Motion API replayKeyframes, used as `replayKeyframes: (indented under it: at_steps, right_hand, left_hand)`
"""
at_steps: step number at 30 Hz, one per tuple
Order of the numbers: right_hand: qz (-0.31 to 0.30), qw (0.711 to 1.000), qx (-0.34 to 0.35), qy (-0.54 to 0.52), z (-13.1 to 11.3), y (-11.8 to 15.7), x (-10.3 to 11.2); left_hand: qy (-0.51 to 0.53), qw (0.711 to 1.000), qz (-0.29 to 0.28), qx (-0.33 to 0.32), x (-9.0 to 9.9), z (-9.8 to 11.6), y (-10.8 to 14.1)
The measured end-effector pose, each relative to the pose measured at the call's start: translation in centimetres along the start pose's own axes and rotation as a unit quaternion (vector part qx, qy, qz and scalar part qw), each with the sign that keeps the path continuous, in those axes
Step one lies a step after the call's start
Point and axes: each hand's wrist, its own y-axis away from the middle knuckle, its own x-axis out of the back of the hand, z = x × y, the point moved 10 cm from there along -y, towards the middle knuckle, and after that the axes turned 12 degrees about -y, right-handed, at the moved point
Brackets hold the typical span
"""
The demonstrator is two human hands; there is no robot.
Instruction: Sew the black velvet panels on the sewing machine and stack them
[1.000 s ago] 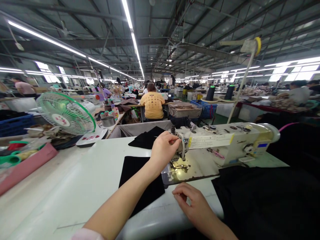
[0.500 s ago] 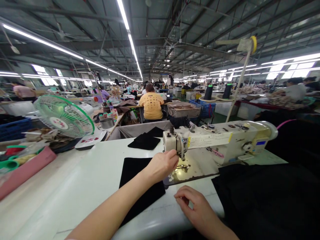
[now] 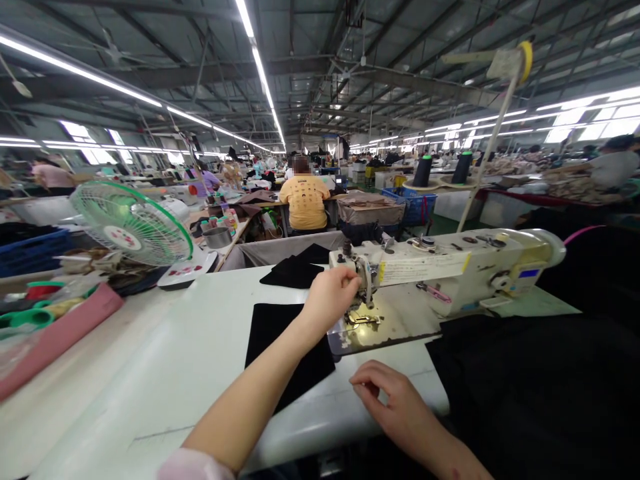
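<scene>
My left hand [image 3: 334, 293] is raised at the needle end of a white sewing machine [image 3: 425, 260]. Its thumb and fingers are pinched together beside the front of the machine head; anything as thin as a thread between them is too small to see. Lower down, near the front edge of the pale table, my right hand [image 3: 387, 393] is curled, thumb and fingertips meeting. Whether it pinches something I cannot make out. Under my left forearm lies a flat black fabric piece [image 3: 273, 327]. The lit metal needle plate [image 3: 367, 320] has no fabric on it.
More black fabric pieces [image 3: 290, 272] lie behind, left of the machine head. A large black cloth heap [image 3: 525, 380] covers the right side. A green-rimmed fan [image 3: 130, 227] stands at the left. Dark thread cones [image 3: 423, 172] and a thread stand [image 3: 493, 133] rise behind the machine. A person in yellow [image 3: 305, 203] sits ahead.
My left hand has risen slightly along the machine head, still pinched. My right hand keeps nearly the same place and curl. The camera view has shifted a little.
</scene>
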Motion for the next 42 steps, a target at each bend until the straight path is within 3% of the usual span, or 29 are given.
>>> replayKeyframes:
  at_steps: [3, 5, 7, 13, 15, 18, 20, 25, 27, 29, 37, 42]
  right_hand:
    - [0.016, 1.000, 0.000, -0.003, 0.1, 0.5, 0.6]
    - [0.040, 0.999, 0.001, -0.004, 0.4, 0.5, 1.5]
    - [0.067, 0.998, 0.002, -0.007, 0.4, 0.3, 2.4]
    - [0.172, 0.983, 0.047, -0.043, -2.1, -2.4, 4.7]
    - [0.200, 0.977, 0.059, -0.040, -3.3, -3.2, 5.0]
    - [0.231, 0.968, 0.070, 0.061, -4.6, -3.8, 6.0]
    - [0.268, 0.950, 0.067, 0.146, -4.6, -3.5, 8.1]
    - [0.374, 0.859, 0.005, 0.348, -1.9, -1.9, 17.7]
    - [0.358, 0.830, -0.035, 0.427, -0.2, -2.1, 20.3]
    - [0.321, 0.807, -0.069, 0.490, 1.5, -2.7, 21.3]
    - [0.219, 0.721, -0.139, 0.643, 4.9, -5.2, 20.1]
    - [0.113, 0.710, -0.134, 0.682, 5.7, -5.9, 19.6]
  left_hand:
    - [0.156, 0.987, -0.022, 0.031, 0.1, -0.3, 1.2]
    - [0.307, 0.947, -0.073, 0.058, 0.0, -0.4, 3.2]
    - [0.389, 0.910, -0.127, 0.070, -0.4, -0.4, 5.4]
    - [0.398, 0.896, -0.119, 0.155, -2.7, -3.5, 8.9]
    - [0.416, 0.885, -0.122, 0.169, -3.5, -3.5, 9.1]
    - [0.433, 0.876, -0.129, 0.167, -3.8, -2.7, 9.1]
    - [0.439, 0.873, -0.122, 0.174, -3.7, -2.5, 9.1]
    - [0.441, 0.871, -0.083, 0.198, -3.4, -3.0, 9.2]
    - [0.437, 0.873, -0.077, 0.204, -3.5, -3.1, 9.1]
    - [0.429, 0.876, -0.072, 0.207, -3.5, -3.0, 9.0]
    - [0.432, 0.875, -0.071, 0.206, -3.2, -2.8, 8.6]
    - [0.419, 0.884, -0.079, 0.192, -2.2, -3.0, 8.3]
